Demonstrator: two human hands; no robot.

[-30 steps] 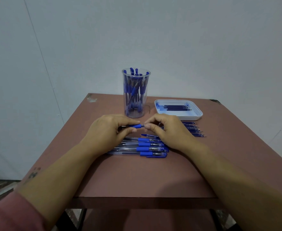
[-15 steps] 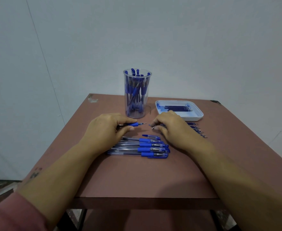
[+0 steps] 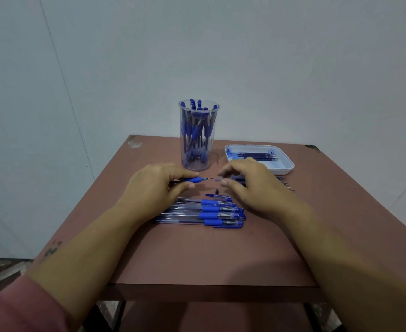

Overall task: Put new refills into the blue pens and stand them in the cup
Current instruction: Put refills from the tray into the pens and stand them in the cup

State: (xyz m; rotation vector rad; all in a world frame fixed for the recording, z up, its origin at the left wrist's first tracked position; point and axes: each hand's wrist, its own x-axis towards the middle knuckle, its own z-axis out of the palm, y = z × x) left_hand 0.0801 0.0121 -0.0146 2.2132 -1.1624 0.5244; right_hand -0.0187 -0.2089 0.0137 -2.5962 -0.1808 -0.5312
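**A:** Why was the clear-barrelled pen with the blue grip (image 3: 195,180) held level over the brown desk (image 3: 197,255)?

**B:** The left hand (image 3: 154,185) was clamped round its barrel, tip aimed at the right hand (image 3: 252,185), probably to steady it for taking apart. The hands were apart. A small blue piece (image 3: 217,180) sat at the right fingertips; whether it was pinched I could not tell.

**A:** And the counts?

**B:** One tall clear plastic cup (image 3: 197,164) stood behind, its pens too crowded to count. One white tray (image 3: 284,170) of dark refills lay handy on the right. Near the wrists was a row of blue pens (image 3: 209,215), four or five, overlapping. One loose blue cap (image 3: 217,196) and one small dark bit (image 3: 217,189) lay between.
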